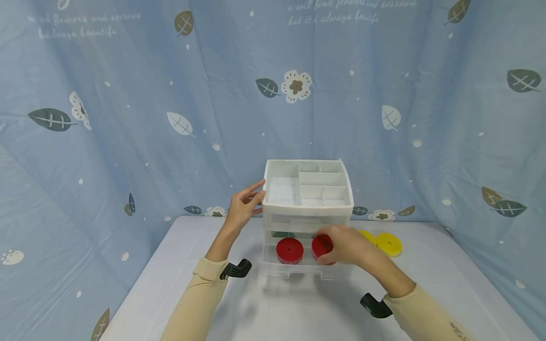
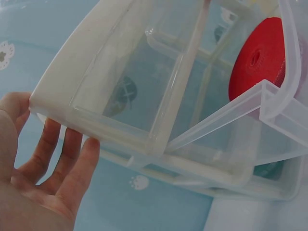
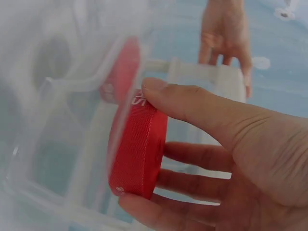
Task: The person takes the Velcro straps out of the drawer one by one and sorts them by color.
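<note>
left hand [image 1: 244, 204]: fingers extended, touching side of white drawer unit [image 1: 307, 211] | right hand [image 1: 344, 244]: pinching red roll [image 1: 321, 246] within pulled-out clear drawer [image 1: 307, 270] | second red roll [image 1: 290, 251]: beside it, same drawer | yellow rolls [image 1: 389, 245]: on desk [image 1: 179, 274], right of unit

In the head view, the right hand [image 1: 344, 243] covers part of 1 red roll [image 1: 319, 247] and 1 yellow roll [image 1: 368, 236]; the top edge cuts off some curtain lettering [image 1: 63, 4].

Wrist views close on drawer unit [image 1: 307, 211]
</note>
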Demonstrator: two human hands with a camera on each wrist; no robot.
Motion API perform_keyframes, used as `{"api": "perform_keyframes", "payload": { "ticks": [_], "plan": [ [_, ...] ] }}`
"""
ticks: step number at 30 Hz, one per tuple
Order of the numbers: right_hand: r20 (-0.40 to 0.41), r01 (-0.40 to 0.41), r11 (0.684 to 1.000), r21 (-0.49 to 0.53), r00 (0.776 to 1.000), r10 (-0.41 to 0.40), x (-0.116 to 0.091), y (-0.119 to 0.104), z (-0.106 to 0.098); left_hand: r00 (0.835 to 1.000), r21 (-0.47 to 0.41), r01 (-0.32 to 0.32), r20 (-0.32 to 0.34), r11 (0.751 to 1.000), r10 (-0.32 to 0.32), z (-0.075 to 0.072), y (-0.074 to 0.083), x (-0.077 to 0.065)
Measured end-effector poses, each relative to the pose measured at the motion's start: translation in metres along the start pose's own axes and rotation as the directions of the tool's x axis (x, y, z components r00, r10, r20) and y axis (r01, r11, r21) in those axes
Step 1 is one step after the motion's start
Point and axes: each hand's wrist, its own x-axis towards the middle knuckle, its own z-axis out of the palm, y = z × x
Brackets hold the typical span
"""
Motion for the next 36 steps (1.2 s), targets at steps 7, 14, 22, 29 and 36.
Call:
{"api": "perform_keyframes", "payload": {
  "ticks": [7, 14, 22, 29, 36],
  "plan": [
    [0.038, 0.021, 0.999, 0.038, 0.999, -0.022, -0.012, 0.007, -0.026, 1.0, 0.012, 0.011, -0.008, 1.0, -0.011, 0.0, 0.0, -0.001],
    [0.067, -0.02, 0.993, 0.112, 0.998, 0.013, -0.02, 0.026, -0.05, 1.0, 0.009, 0.006, -0.005, 1.0, -0.006, 0.0, -0.002, 0.0],
    [0.041, -0.074, 0.995, 0.072, 0.997, 0.071, -0.026, 0.062, -0.058, 1.0, 0.01, 0.005, -0.004, 1.0, -0.005, 0.0, -0.001, 0.0],
    [0.055, -0.15, 0.989, 0.011, 0.987, 0.15, -0.025, 0.106, -0.041, 1.0, 0.016, -0.001, -0.001, 1.0, 0.001, 0.0, -0.001, 0.0],
    [0.079, -0.229, 0.974, 0.004, 0.971, 0.228, -0.021, 0.138, -0.01, 1.0, 0.013, 0.009, -0.003, 1.0, -0.009, 0.001, -0.002, 0.001]
  ]
}}
